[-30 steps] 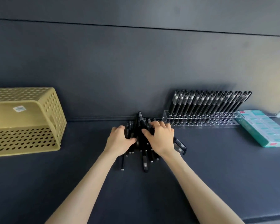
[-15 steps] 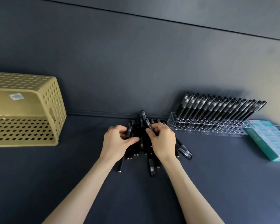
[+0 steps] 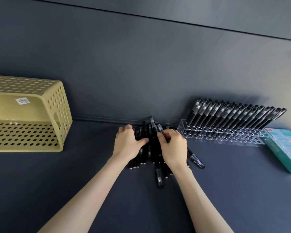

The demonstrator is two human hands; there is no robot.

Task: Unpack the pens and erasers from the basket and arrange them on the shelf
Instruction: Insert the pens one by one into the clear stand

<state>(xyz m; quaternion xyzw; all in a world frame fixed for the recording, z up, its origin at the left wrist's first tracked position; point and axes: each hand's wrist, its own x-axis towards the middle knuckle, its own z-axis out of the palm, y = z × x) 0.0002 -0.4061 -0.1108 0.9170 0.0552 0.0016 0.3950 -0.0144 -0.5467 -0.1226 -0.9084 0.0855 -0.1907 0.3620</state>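
Item: loose pens, slim round black barrels, some with clear caps, heaped in a rough fan on the dark matte shelf against the back wall, between the basket and the rack. Left hand curled round the heap's left flank, thumb pressing inward; right hand with curled fingers pinching pens at the heap's upper right. Risks, as judged: smooth barrels likely to roll or splay if gathered unevenly; stray pen lying just right of the wrist may be missed; rack, clear rigid plastic with small holes, could be knocked and spill its leaning racked pens. Basket: yellow perforated plastic, tipped on its side. Eraser box: teal, flat, oblong, far right
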